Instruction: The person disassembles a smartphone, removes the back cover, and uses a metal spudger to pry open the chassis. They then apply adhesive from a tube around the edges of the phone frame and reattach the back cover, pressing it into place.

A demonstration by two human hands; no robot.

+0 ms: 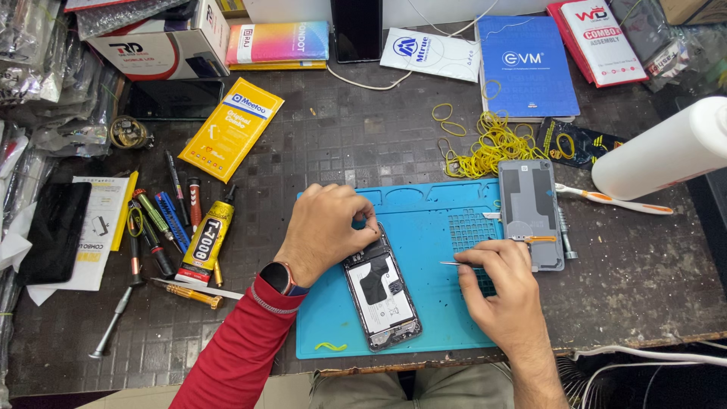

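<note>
We see the opened phone (pixel 381 291) lying face-down on the blue mat (pixel 432 227), under and just right of the left hand (pixel 327 227), whose curled fingers pinch its top edge. Right hand (pixel 496 291), closed on thin tweezers (pixel 453 263), sits just right of the phone. Removed back cover (pixel 530 212) lies beyond it.

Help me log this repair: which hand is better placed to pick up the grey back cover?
Right, probably. The right hand, pinching thin tweezers, lies beside the grey back cover on the blue mat. The left hand is busy on the opened phone, farther away.
</note>
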